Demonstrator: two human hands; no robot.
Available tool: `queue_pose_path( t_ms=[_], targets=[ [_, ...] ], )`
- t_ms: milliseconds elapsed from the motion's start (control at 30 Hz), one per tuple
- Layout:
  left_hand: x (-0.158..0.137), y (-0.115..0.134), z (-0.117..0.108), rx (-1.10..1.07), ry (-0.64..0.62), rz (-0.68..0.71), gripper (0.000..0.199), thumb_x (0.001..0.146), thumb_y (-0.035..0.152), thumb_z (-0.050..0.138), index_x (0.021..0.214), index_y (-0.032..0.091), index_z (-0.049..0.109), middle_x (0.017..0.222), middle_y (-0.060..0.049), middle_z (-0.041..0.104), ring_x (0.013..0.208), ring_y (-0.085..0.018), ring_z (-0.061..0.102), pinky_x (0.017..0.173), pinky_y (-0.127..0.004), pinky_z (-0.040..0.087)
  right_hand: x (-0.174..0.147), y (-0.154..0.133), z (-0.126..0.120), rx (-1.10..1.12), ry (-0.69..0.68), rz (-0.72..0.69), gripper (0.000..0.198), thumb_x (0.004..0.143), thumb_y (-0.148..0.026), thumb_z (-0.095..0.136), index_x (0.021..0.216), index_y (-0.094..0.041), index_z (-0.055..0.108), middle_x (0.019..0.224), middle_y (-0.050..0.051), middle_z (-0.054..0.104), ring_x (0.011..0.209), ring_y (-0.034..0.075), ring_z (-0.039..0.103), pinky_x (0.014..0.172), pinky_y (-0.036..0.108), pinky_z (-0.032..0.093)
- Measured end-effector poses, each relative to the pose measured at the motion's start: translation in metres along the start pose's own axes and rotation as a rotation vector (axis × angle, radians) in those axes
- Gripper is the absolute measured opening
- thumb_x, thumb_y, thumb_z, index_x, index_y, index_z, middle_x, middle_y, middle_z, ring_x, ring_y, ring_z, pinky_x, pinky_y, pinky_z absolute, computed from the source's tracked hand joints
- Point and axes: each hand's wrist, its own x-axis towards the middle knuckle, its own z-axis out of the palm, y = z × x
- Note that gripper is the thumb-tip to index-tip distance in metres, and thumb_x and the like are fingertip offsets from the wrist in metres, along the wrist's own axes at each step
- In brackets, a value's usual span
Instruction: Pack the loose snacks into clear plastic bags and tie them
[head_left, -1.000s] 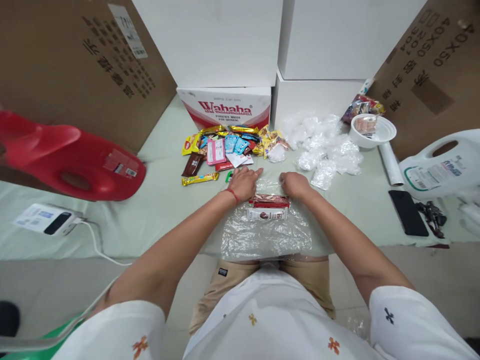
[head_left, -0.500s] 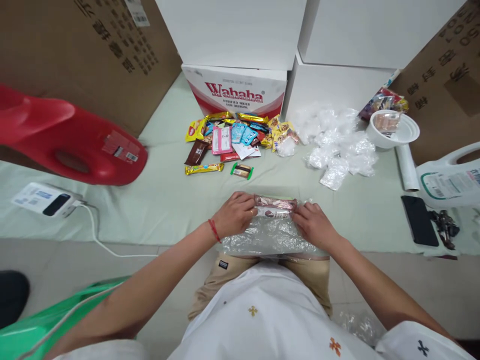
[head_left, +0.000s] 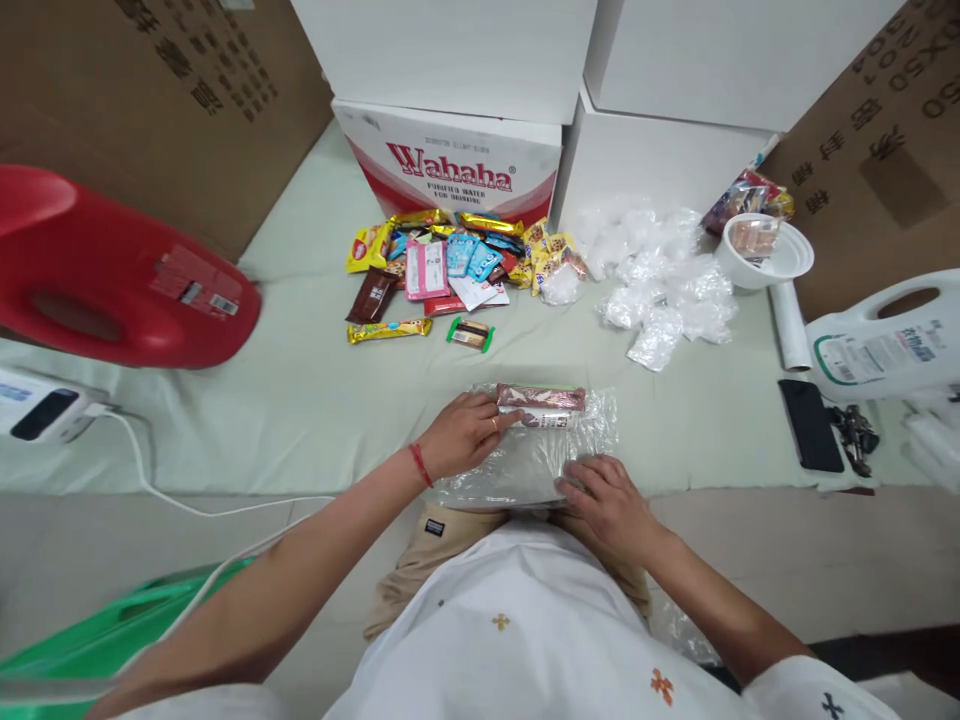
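Note:
On the table edge before me lies a sheet of clear plastic film (head_left: 525, 470), wrinkled. Two wrapped snack bars rest on its far part: a brown one (head_left: 541, 398) and, touching it on the near side, a white one (head_left: 553, 418). My left hand (head_left: 465, 432) is at their left end, its index finger stretched out and pressing on the white bar; the other fingers are partly curled. My right hand (head_left: 604, 495) lies open with spread fingers on the film's near right part, apart from the bars.
Beyond the film are a small green-ended snack pack (head_left: 471, 334), a yellow bar (head_left: 388, 331) and a pile of snacks (head_left: 427, 270). Film-wrapped packets (head_left: 667, 290), a white bowl (head_left: 791, 262), a film roll (head_left: 790, 325) and a phone (head_left: 810, 425) lie right. A red jug (head_left: 150, 270) stands left.
My right hand has let go of the bars' right end and moved down toward the film's near edge. My left hand now presses the white bar with its index finger. The view has shifted slightly.

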Motion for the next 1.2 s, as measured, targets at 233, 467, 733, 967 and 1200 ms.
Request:
queue_pose_path(
  t_ms=[233,467,733,967,1200],
  targets=[
    [0.013,0.0,-0.015,-0.025,-0.126,-0.06,0.046,0.097,0.024,0.044,0.136,0.027,0.068,0.09,-0.007,0.073,0.089,-0.024,0.063,0.082,-0.037,0.044,0.069,0.034,-0.043,0.445,0.127,0.248,0.018,0.103,-0.025,0.051,0.108,-0.025,0.069,0.104,0.007,0.069,0.092,0.02,0.063,0.082,0.036,0.051],
    [0.026,-0.012,-0.034,-0.258,-0.136,-0.122,0.036,0.091,0.027,0.048,0.107,0.023,0.08,0.076,-0.006,0.07,0.078,-0.024,0.063,0.081,-0.037,0.047,0.14,0.068,-0.016,0.081,-0.083,0.694,0.023,0.102,-0.026,0.045,0.094,-0.02,0.066,0.099,0.009,0.064,0.083,0.021,0.057,0.069,0.03,0.037],
    [-0.034,-0.012,-0.009,-0.541,0.699,-0.839,0.06,0.099,0.05,0.039,0.15,0.02,0.049,0.131,-0.013,0.062,0.122,-0.027,0.059,0.109,-0.046,0.047,0.14,0.067,0.001,-0.005,-0.112,0.762,0.026,0.104,-0.029,0.043,0.09,-0.02,0.063,0.091,0.006,0.064,0.071,0.018,0.049,0.062,0.03,0.024],
    [0.006,0.016,0.021,-0.126,0.499,-0.997,0.036,0.085,0.057,0.067,0.092,0.021,0.071,0.131,-0.018,0.063,0.126,-0.041,0.049,0.101,-0.062,0.044,0.132,0.082,0.002,0.136,-0.038,0.662,0.027,0.099,-0.032,0.046,0.086,-0.021,0.066,0.085,0.006,0.066,0.075,0.019,0.056,0.067,0.029,0.035],
    [0.021,-0.001,0.0,-0.152,0.357,-0.982,0.016,0.09,0.034,0.058,0.078,0.024,0.057,0.072,-0.002,0.061,0.072,-0.021,0.057,0.07,-0.032,0.039,0.102,0.098,-0.034,-0.045,0.172,0.78,0.025,0.095,-0.029,0.052,0.1,-0.019,0.074,0.104,0.011,0.069,0.079,0.022,0.062,0.074,0.034,0.045]
  ],
)
